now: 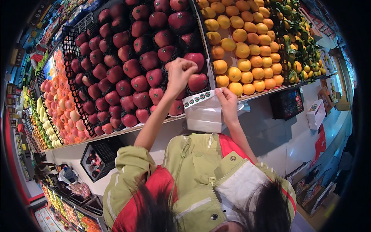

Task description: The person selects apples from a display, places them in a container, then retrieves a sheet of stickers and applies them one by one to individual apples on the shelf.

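Observation:
My left hand (pixel 182 72) is over the red apples, its fingers bent and pinched together; nothing shows between the fingertips, though a small item could be hidden. Just beyond and below it are a dark red apple (pixel 196 61) and another red apple (pixel 197 82) bearing a small round sticker. Between thumb and fingers, my right hand (pixel 227 101) grips a white strip of round green-and-red stickers (pixel 199 98) by its right end. Pale backing paper (pixel 204 120) hangs below the strip, at the stand's front edge. Many apples (pixel 139 83) bear similar stickers and sit in black foam nets.
Oranges (pixel 242 50) and leafy mandarins (pixel 307 68) lie right of the apples. A black plastic grid divider (pixel 76 78) separates them from netted fruit (pixel 62 101) at left. Below the stand's edge (pixel 127 132) are a black crate (pixel 98 162) and, at right, a white box (pixel 316 114).

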Tool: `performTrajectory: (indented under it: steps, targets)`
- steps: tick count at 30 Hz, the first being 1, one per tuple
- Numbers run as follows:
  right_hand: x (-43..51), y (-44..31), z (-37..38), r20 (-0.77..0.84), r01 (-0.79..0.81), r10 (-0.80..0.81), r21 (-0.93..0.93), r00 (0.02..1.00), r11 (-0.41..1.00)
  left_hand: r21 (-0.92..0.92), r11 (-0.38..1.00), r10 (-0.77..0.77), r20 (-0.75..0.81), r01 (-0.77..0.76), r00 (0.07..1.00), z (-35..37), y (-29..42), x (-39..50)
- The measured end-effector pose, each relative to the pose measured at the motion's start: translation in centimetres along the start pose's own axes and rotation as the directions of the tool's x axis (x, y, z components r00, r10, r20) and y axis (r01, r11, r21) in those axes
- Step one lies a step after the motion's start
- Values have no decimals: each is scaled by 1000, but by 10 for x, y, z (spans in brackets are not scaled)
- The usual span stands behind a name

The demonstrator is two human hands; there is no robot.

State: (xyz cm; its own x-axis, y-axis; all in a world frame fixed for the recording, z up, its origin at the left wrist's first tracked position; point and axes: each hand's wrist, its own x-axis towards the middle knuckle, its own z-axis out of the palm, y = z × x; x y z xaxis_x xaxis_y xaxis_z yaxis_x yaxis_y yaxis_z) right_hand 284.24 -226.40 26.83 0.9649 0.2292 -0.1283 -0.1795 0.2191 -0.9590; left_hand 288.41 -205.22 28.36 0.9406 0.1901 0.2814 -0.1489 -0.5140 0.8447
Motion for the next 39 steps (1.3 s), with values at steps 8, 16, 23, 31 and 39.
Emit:
performTrajectory:
  steps: [8, 16, 23, 31, 39]
  targets:
    - [-7, 1, -2, 11, 1, -1, -27, 1000, 1000, 137, 974, 197, -124, -180, 972, 36, -53, 37]
    - [-1, -12, 7, -13, 96, -97, -94, 995, 991, -207, 972, 139, 103, -115, 985, -17, 23, -23]
    - [-6, -17, 20, 264, 0, 27, -102, 964, 995, -131, 967, -171, 302, 218, 938, -35, 53, -96]
    - [-21, -20, 31, 667, 87, 145, -301, 731, 950, -155, 987, -18, 177, 46, 984, -69, 51, -144]
    - [-31, -10, 51, 612, 67, 64, -188, 788, 980, -193, 968, -155, 38, 159, 987, -72, 49, -162]
